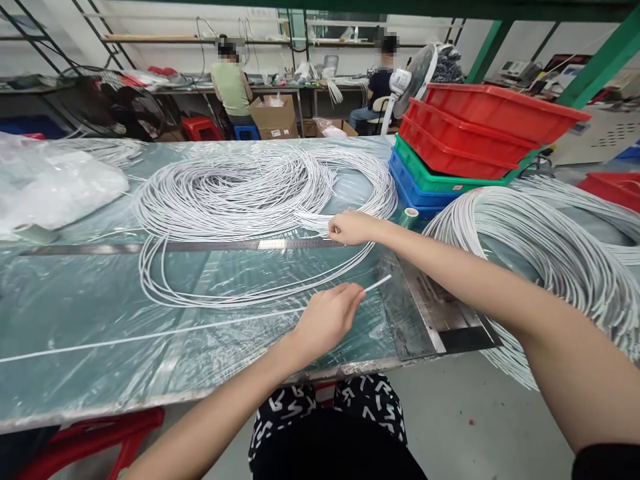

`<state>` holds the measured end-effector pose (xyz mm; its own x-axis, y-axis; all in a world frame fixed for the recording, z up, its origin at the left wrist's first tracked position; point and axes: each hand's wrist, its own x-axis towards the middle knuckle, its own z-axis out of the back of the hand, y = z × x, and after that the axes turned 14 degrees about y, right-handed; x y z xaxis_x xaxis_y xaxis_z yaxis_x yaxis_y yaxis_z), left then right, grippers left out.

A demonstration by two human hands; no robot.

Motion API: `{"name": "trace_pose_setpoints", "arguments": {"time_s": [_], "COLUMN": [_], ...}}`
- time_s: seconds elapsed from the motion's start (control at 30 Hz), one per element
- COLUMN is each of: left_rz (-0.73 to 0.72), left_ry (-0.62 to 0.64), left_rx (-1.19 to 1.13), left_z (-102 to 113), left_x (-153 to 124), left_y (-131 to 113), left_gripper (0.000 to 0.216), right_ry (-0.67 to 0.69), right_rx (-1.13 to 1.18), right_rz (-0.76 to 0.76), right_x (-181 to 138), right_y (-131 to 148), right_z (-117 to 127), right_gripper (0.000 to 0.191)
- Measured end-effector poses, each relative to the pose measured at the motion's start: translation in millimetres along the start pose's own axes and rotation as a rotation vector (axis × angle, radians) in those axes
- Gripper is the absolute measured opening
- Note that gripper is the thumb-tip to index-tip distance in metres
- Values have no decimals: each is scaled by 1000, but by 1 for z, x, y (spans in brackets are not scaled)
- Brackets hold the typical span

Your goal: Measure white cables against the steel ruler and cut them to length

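My left hand (327, 317) pinches a thin white cable (150, 335) near its end; the cable runs left along the green table (75, 373) and its tip sticks out to the right of my fingers. My right hand (350, 227) is closed on strands at the right edge of a big loose coil of white cable (240, 193), right above the long steel ruler (150, 248) that lies across the table.
Stacked red, green and blue bins (465, 140) stand at the right. A second cable bundle (550, 247) drapes beside them. A metal plate (440, 313) sits at the table corner. Plastic bags (50, 187) lie at the left. Two people sit at benches behind.
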<state>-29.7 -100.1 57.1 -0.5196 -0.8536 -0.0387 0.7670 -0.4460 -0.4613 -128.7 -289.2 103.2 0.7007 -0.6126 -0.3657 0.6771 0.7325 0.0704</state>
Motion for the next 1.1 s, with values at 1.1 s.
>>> {"name": "trace_pose_setpoints", "arguments": {"time_s": [1.1], "left_rz": [-172], "left_ry": [42], "left_rx": [296], "left_z": [-40], "left_x": [42], "left_y": [-32], "left_gripper": [12], "right_ry": [-16], "right_rx": [174], "right_rz": [50], "right_x": [28], "right_y": [-3], "right_z": [-18], "right_gripper": [23]}}
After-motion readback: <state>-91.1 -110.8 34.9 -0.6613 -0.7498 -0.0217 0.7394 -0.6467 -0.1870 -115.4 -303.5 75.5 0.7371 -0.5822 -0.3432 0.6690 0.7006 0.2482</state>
